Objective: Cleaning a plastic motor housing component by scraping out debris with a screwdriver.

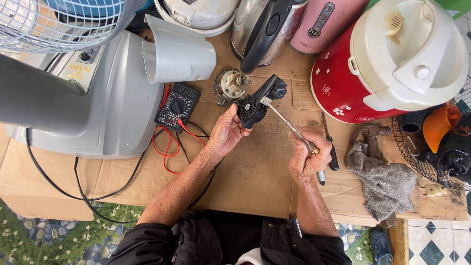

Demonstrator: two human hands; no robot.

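Note:
My left hand [226, 131] grips a small black motor housing with a round grille [256, 101], lifted just above the cardboard-covered table [255, 181]. A clear-handled screwdriver [293, 130] is in my right hand [305, 158], its tip touching the housing's upper right side. Just behind the housing lies a round metal motor part [230, 85].
A black multimeter [177, 106] with red and black leads lies left of my hands. A grey fan base [105, 93] fills the left. A steel kettle [265, 29], a pink appliance [324, 22] and a red rice cooker [387, 64] stand behind. A grey rag [382, 179], a black-handled tool [331, 147] and a fan grille [431, 147] lie right.

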